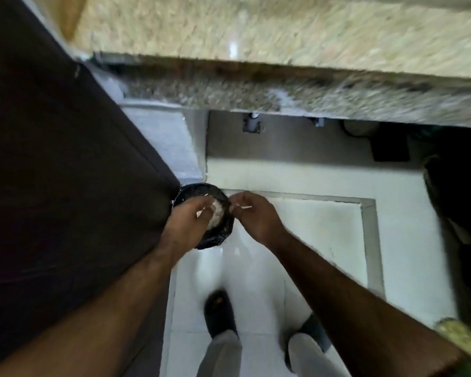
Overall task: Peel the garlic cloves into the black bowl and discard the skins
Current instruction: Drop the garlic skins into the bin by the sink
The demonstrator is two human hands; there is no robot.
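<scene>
You're looking down at a white tiled floor (305, 227) with a grey inlaid border strip (370, 240). Speckled granite counter (256, 28) runs across the top, blurred. Dark brown cabinet door (52, 159) fills your left. Grey wall (283, 142) under the counter, dim lighting there.

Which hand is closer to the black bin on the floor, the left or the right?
Left. The left hand is directly over the black bin, covering part of it. The right hand is just beside its right rim.
</scene>
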